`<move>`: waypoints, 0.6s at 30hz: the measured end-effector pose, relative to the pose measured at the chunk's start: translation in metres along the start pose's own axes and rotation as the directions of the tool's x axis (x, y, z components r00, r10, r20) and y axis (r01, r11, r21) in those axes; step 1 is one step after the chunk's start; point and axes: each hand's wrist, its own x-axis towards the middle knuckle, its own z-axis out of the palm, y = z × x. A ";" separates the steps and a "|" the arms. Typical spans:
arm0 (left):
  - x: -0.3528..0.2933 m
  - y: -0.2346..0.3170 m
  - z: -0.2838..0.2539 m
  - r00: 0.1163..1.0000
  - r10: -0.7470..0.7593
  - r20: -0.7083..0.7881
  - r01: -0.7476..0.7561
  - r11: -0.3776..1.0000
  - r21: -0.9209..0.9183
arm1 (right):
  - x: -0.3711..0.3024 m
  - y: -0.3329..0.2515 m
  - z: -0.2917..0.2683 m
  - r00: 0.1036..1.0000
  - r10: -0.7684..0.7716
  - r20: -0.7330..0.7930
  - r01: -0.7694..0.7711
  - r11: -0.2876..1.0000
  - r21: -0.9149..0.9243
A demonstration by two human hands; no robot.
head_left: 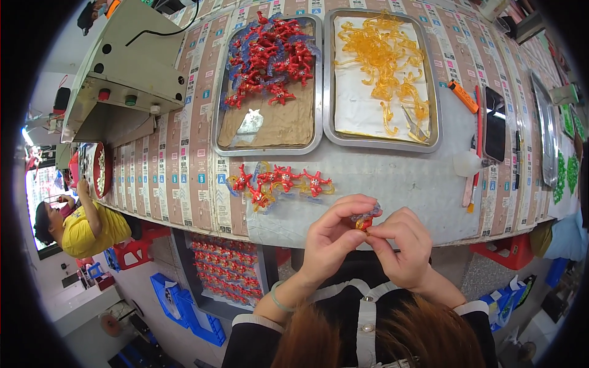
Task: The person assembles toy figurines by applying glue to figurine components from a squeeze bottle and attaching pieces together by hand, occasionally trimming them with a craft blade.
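Near the table's front edge, my left hand grips a small red toy figure with translucent blue at its top. My right hand pinches the figure's lower side, thumb and forefinger together; the exact piece under those fingertips is hidden. To the left of my hands lies a cluster of red figures with yellow and blue translucent parts. Beyond it stands a metal tray heaped with red-and-blue figures. A second metal tray beside it holds yellow translucent pieces and tweezers.
On the right lie an orange-handled cutter, a phone, a red stick and a white bottle. A metal machine stands at the left. Below the table edge sits a crate of red figures. Another person works at far left.
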 end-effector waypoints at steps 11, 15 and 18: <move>0.000 -0.012 0.003 1.000 -0.002 -0.010 -0.001 0.939 -0.343 | -0.003 -0.005 0.003 0.998 -0.021 -0.056 0.022 0.999 0.028; 0.000 -0.014 0.005 1.000 0.003 -0.011 -0.007 0.929 -0.370 | -0.006 -0.003 0.008 0.989 -0.083 -0.125 0.078 0.996 -0.042; 0.001 -0.013 0.007 0.999 0.032 -0.044 -0.044 0.944 -0.328 | -0.007 0.000 0.010 0.985 -0.091 -0.148 0.085 0.995 -0.044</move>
